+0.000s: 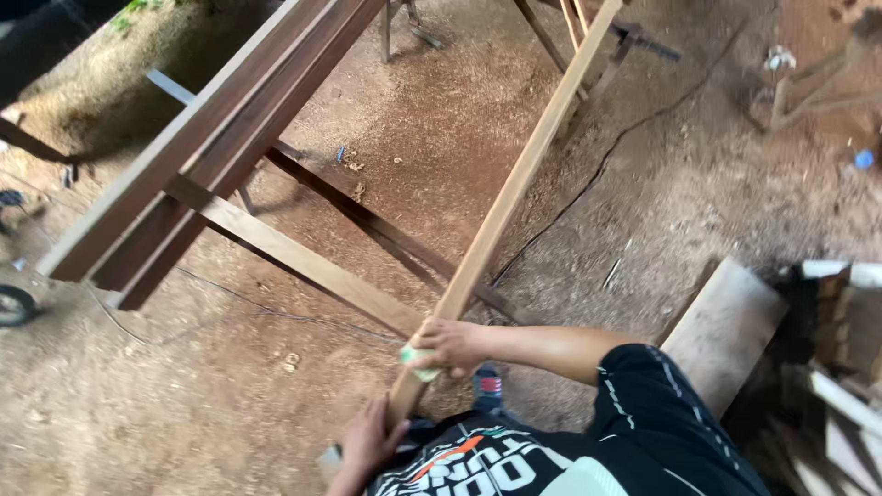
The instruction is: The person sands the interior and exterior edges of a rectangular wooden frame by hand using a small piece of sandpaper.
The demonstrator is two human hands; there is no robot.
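Dirt floor [230, 404] covered in sawdust, black cable [634, 129] trailing across it. Stack of dark planks [211, 138] laid on a crosspiece [294, 257], kept off the ground, ends overhanging at left. Pale board [726, 326] flat on floor at right, beside a heap of wood offcuts [841, 367]; heap loose, no bin or box around it. No containers visible anywhere.

Long wooden batten [514, 184] running diagonally from top right down to the body, far end resting on a trestle [597, 55], near end braced low. Right hand [450, 347], fingers closed over the batten with a small green-white pad [415, 360], likely sandpaper, pressed against the wood. Left hand [367, 441], lower down by the batten's near end, apparently steadying it; grip partly hidden, can't tell whether wrapped or just resting. Small wheel [14, 305] at left edge.
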